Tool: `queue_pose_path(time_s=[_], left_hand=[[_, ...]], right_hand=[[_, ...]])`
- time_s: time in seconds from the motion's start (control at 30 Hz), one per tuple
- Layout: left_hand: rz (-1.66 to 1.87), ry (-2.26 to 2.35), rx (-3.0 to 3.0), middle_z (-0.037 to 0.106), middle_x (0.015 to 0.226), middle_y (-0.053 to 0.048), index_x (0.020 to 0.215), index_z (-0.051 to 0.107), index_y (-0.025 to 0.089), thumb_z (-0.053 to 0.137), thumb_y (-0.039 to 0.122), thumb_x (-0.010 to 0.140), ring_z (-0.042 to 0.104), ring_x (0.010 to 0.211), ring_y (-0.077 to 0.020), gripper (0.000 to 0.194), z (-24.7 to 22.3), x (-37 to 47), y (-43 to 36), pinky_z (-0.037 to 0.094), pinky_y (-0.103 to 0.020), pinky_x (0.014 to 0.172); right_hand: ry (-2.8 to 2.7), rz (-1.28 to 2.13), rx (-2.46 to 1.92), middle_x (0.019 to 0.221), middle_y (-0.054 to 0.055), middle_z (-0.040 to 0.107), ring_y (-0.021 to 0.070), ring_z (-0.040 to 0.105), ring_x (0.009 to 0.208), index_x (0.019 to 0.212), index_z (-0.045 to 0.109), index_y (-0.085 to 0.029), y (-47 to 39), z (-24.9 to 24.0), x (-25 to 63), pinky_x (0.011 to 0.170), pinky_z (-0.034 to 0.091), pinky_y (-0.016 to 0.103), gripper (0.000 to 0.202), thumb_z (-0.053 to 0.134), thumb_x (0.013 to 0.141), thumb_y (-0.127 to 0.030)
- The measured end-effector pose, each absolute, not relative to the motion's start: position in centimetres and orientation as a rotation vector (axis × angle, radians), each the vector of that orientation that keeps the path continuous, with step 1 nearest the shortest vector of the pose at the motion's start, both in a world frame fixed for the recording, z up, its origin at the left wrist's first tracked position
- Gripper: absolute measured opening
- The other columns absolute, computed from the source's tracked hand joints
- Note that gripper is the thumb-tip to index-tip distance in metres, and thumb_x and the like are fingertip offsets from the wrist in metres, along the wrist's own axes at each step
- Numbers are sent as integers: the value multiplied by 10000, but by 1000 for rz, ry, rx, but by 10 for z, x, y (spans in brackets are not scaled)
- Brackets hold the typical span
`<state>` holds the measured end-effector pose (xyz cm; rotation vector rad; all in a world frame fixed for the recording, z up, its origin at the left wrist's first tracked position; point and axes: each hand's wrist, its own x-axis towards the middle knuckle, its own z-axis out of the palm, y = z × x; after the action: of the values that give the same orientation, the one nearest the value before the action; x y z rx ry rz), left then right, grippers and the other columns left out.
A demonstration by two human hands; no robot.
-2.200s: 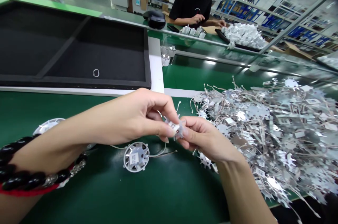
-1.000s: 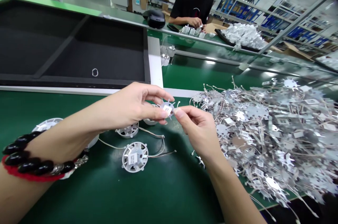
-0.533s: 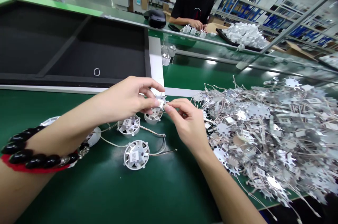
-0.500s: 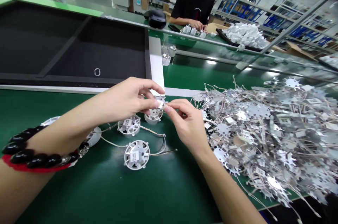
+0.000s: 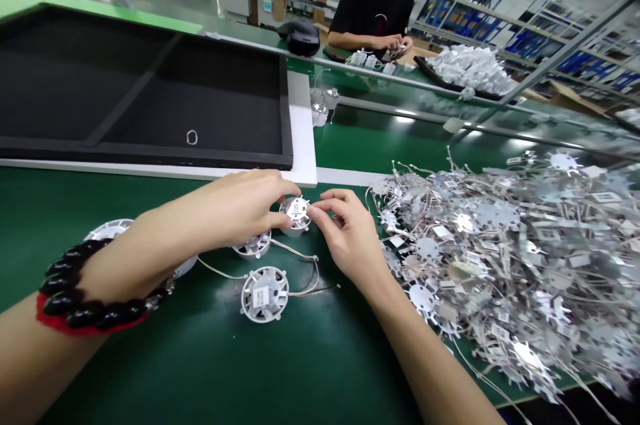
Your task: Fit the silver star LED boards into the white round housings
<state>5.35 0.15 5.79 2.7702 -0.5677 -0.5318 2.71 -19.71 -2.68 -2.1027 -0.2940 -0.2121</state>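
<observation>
My left hand (image 5: 255,205) grips a round white housing (image 5: 299,230) between thumb and fingers. A silver spoked metal plate (image 5: 297,210) with a small white label lies over that housing. At its right edge my right hand (image 5: 345,228) is closed in a pinch; what lies between its fingertips is hidden. Nearer to me, another round white housing (image 5: 265,295) with a labelled plate lies flat, its thin wires trailing right. Under my left hand a similar unit (image 5: 253,246) is partly covered. More white units, including a rounded housing (image 5: 110,229), show behind my left wrist, joined by wires.
A large heap of silver spoked plates with wires (image 5: 500,258) covers the right side. Beyond my hands lies a black tray (image 5: 220,98) in a white frame. Across a rail (image 5: 425,88), a co-worker (image 5: 373,11) handles small white parts beside a white heap (image 5: 470,68).
The silver plate, earlier held tilted above the round housing, now lies flat over it. My left hand has lowered a little onto the housing. The view has shifted slightly.
</observation>
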Motion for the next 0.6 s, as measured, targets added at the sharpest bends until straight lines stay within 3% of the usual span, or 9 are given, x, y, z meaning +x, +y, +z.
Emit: queue_pose_path(time_s=[0.2,0.47,0.6], left_hand=[[-526,-645,2741,753,1278,-74,1362,711,281,647,444,1006,699,1127,-325,397,50,57,5,475,-351,830],[-500,-625,2822,645,1474,-85,1492,600,306,652,516,995,665,1249,-348,542,55,55,2,491,-374,937],[-431,-732,2745,692,1400,-37,1369,690,310,651,504,996,673,1226,-312,422,51,56,1,481,-361,937]], right_hand=[[-298,-222,-2122,1123,90,708,218,692,924,924,771,-217,-197,-30,28,788,536,344,139,654,974,-274],[-374,-218,-2198,1092,82,754,224,711,917,957,752,-223,-200,-29,27,788,538,341,168,600,1007,-278],[-442,-190,-2276,1024,64,806,232,737,903,1041,758,-228,-207,-26,27,799,539,343,201,559,1021,-240]])
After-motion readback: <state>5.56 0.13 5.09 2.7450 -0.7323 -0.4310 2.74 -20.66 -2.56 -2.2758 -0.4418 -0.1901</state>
